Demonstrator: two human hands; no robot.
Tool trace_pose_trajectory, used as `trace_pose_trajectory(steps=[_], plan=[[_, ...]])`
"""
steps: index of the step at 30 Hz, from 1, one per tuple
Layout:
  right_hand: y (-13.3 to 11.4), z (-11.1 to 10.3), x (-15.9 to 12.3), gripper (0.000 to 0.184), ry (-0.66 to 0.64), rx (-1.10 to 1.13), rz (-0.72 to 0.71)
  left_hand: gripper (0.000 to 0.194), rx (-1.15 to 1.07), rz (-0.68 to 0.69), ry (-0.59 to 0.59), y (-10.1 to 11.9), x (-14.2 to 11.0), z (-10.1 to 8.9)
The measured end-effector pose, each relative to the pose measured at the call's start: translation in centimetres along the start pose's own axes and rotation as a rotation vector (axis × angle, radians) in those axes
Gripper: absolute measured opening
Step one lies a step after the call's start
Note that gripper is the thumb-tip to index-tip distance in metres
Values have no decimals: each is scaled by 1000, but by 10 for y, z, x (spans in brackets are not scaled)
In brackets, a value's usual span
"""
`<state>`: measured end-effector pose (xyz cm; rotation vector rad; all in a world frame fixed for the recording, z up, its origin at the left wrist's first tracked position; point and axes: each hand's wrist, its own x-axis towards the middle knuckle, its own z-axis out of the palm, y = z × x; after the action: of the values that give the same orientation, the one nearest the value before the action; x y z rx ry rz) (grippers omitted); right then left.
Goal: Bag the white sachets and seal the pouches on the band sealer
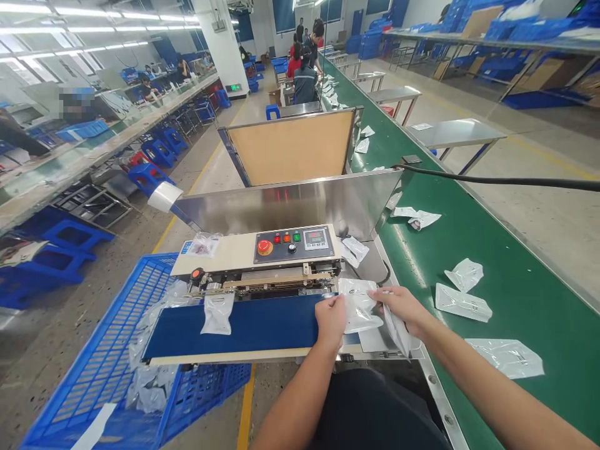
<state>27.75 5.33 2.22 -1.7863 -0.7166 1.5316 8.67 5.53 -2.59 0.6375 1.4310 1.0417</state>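
Note:
A white plastic pouch is stretched between my two hands at the right end of a band sealer. My left hand pinches its left edge over the blue conveyor belt. At its upper right corner, my right hand pinches it, and a second pouch hangs down from that hand. Another pouch lies at the left part of the blue belt, its top edge in the sealer. One more pouch lies behind my hands by the control panel.
A green conveyor runs along my right with several pouches on it. A blue crate holding bagged items stands low at left. A metal guard rises behind the sealer. A black cable crosses the conveyor. Co-workers sit and stand farther back.

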Motion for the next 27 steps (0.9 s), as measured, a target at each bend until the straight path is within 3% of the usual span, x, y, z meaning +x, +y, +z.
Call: trace_pose_trajectory(steps=[3,6,11,15,17,21,23,25,27], plan=[[-7,11,26,47,-61,-27,70,43,12,-6,84,-5,10,-1],[-16,38,37,44,-131,-85,43,46,-5,28,145,-4,16,-17],[-22,69,28,37,-128,-107,15,56,31,104,205,11,15,-64],[-16,69,9,44,-52,-87,-91,53,129,354,369,18,-13,-94],[-12,71,-5,51,5,-71,-159,44,233,477,295,18,-35,-93],[-13,87,-35,61,41,-17,-249,32,395,544,-210,19,-67,-63],[-14,90,-43,68,-9,145,-262,33,363,525,-231,21,-68,-49],[-13,84,-46,74,-54,339,-260,42,268,455,-148,22,-61,-41],[-5,72,-46,75,-54,385,-264,51,174,371,-105,22,-53,-38]])
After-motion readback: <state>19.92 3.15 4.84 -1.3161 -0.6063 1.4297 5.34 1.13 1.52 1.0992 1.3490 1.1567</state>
